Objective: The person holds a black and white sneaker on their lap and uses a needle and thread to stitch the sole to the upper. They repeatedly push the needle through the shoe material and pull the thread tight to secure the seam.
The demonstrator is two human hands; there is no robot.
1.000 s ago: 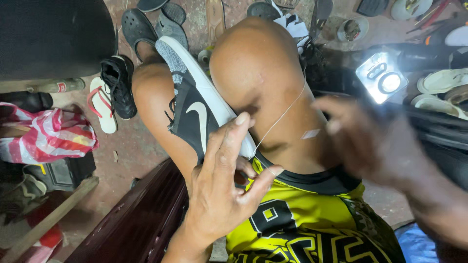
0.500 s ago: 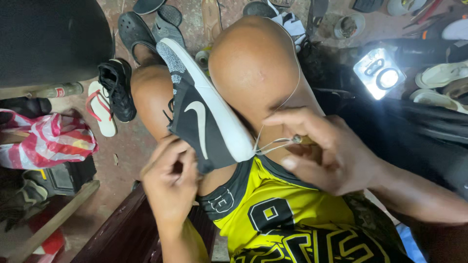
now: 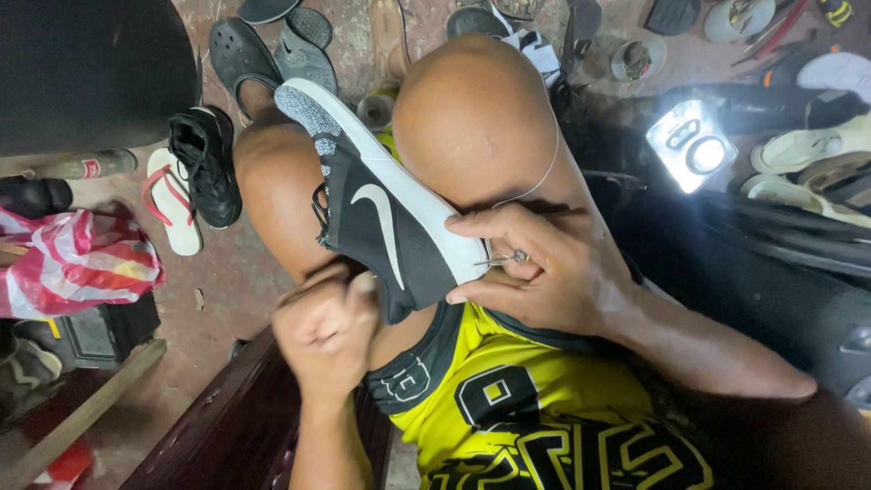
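We held the shoe (image 3: 381, 218) wedged between our two bare knees, sole turned toward the right knee, toe pointing away from us. It looked light, with a soft dark upper and a stiffer white sole; we judged the heel and sole edge the firmest places to grip. Our right hand (image 3: 544, 268) wrapped the heel, fingers pinching a needle (image 3: 504, 259) at the sole's edge. Our left hand (image 3: 327, 327), blurred, was closed into a fist just below the shoe. A thin thread (image 3: 545, 172) arced over the right knee.
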